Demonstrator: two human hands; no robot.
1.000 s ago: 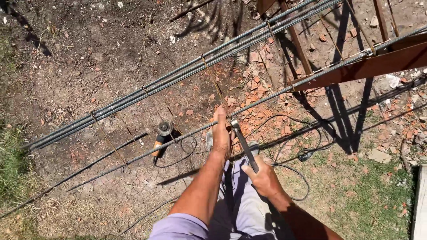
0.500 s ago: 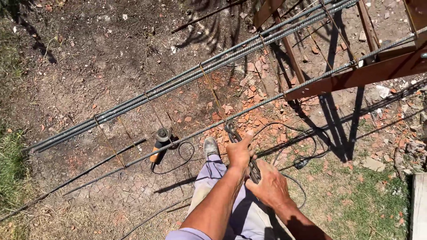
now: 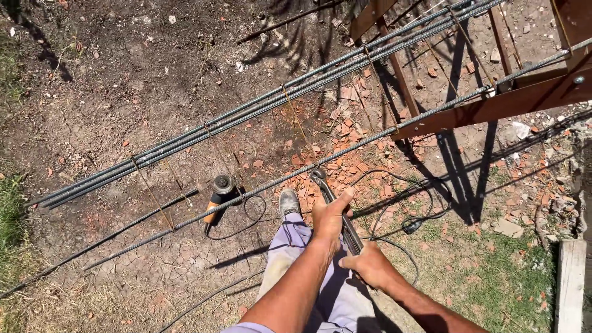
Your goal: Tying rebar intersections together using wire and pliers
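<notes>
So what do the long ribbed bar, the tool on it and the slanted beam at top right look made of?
The ribbed bar looks like steel rebar: grey, dull, with ridges along it. The pincer tool, held by the left hand and right hand, looks like dark bare metal, with no coloured grip showing. The slanted beam looks like reddish-brown wood, possibly stained; a bolt head shows near its end.
</notes>
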